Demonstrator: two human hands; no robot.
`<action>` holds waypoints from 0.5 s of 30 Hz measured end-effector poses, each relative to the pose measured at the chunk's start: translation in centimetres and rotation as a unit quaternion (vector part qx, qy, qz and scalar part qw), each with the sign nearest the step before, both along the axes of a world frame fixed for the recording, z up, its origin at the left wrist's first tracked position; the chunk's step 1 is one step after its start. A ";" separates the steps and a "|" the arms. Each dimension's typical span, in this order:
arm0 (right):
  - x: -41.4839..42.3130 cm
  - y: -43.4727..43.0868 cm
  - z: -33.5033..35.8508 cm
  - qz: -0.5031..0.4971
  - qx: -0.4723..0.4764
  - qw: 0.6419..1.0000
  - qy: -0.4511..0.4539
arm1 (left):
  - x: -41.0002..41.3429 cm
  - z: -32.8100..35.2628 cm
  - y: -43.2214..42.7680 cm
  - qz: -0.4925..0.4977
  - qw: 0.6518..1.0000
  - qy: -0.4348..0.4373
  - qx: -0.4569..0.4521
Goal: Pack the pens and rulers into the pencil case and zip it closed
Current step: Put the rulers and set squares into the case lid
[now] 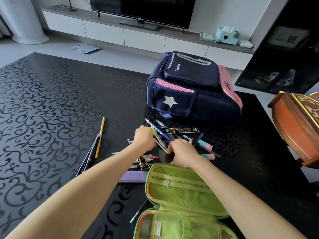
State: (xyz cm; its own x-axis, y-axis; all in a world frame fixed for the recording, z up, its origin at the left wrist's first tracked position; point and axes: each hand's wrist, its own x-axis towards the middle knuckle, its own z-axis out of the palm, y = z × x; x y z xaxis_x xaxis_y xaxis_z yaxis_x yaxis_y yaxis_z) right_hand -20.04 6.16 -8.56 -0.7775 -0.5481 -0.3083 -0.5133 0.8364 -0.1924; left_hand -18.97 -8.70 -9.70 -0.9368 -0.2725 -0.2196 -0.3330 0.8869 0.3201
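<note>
A green pencil case [179,192] lies unzipped and spread flat at the near edge of the table, its mesh pockets showing. Beyond it sits a heap of pens [189,140], a patterned blue pencil [158,131] and a green compass [159,140]. My left hand [144,138] is closed over the heap's left side, gripping the compass and several pens. My right hand [183,153] presses its fingertips onto the same bundle from the right. A yellow pencil [100,137] and dark pens [89,154] lie apart to the left. What is under my hands is hidden.
A navy and pink backpack [191,88] lies behind the heap. Pink-blue erasers [206,146] sit to the right, a purple box [133,176] and refill packets [144,163] to the left of the case. A wooden box [296,128] stands at the table's right edge.
</note>
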 end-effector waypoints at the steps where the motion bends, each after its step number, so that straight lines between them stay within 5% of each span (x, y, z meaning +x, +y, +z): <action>1: 0.0 0.1 -0.1 0.000 -0.005 1.000 0.002 | -0.1 0.1 -0.1 0.000 1.000 -0.005 0.006; 10: -0.7 0.1 0.0 -0.008 0.009 1.000 -0.022 | 0.5 1.8 -3.3 -0.069 0.996 -0.006 0.062; 15: -0.9 -0.3 0.0 -0.008 0.005 0.999 -0.034 | 2.1 3.1 -4.2 -0.010 0.980 -0.023 0.195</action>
State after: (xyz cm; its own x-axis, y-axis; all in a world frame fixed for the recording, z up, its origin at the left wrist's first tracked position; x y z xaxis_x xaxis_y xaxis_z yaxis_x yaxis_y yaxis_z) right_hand -20.95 5.87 -8.60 -0.7628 -0.5331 -0.3659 -0.4862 0.8460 -0.2188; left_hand -16.91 -12.94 -6.62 -0.9276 -0.1417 -0.3456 -0.3394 0.7062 0.6213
